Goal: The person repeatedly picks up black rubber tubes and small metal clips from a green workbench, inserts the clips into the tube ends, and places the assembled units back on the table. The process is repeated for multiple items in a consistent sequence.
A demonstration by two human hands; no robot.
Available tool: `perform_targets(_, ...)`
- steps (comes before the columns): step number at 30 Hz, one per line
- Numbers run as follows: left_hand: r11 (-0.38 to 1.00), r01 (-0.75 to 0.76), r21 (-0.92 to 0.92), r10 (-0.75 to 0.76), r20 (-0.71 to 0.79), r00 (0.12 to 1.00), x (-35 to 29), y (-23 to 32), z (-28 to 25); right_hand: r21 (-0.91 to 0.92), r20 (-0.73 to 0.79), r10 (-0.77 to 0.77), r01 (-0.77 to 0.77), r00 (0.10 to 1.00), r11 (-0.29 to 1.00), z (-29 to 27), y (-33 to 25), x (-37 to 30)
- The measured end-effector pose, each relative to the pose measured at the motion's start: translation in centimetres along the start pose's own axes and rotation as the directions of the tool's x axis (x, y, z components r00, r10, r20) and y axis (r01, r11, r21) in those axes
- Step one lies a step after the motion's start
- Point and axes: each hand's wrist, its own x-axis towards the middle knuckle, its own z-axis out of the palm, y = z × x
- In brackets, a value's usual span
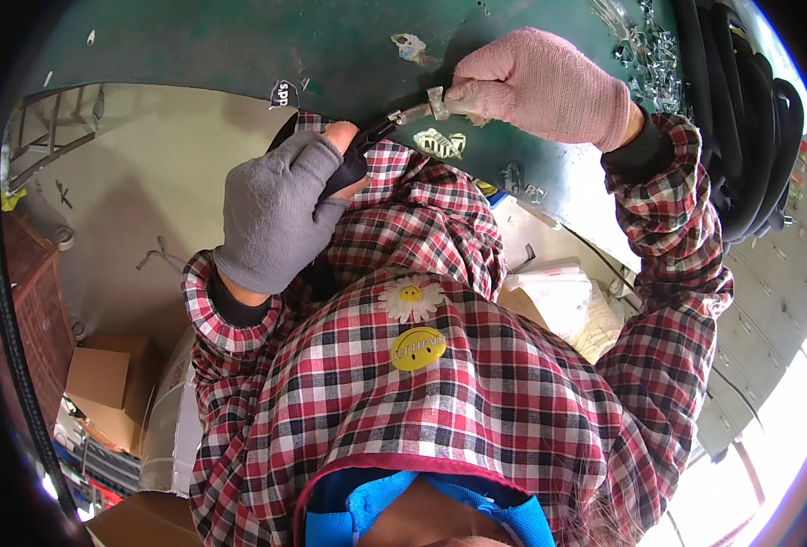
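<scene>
My left hand [280,210], in a grey glove with bare fingertips, is closed around a black hose [376,133]. The hose slants up to the right, over the near edge of the green tabletop, to a shiny silvery end piece [413,114]. A small pale, shiny band [437,103] sits at the tip of that end piece. My right hand [540,89], in a pink knitted glove, pinches at this band with thumb and fingers. The fingers partly hide what is between them.
The green tabletop [212,41] carries a heap of small metal clips [651,64] and torn label scraps [440,143]. Thick black hoses [741,118] lie coiled at the right. Below are a cardboard box [103,378], a red-brown cabinet [34,301] and white plastic bags [554,296].
</scene>
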Motion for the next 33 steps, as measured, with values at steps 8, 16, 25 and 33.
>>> perform_targets(8,0.999,-0.034,0.031,0.033,0.015,0.999,-0.2,-0.3,0.3,-0.059,-0.012,0.011,-0.012,1.000,0.998,0.2,-0.7,0.2)
perform_targets(16,0.996,-0.036,0.087,0.033,0.045,0.998,-0.7,0.5,0.3,-0.019,0.047,0.080,-0.079,0.996,0.997,0.2,-1.4,-0.4)
perform_targets(25,0.996,-0.038,0.085,0.034,0.041,0.999,-1.0,0.4,0.6,-0.108,0.106,-0.001,0.012,0.994,0.994,-0.5,-2.9,0.3)
perform_targets(33,0.991,-0.037,0.125,0.032,0.047,0.998,-0.8,0.6,0.5,-0.065,0.159,0.005,0.005,0.987,0.998,-1.2,-3.3,0.8)
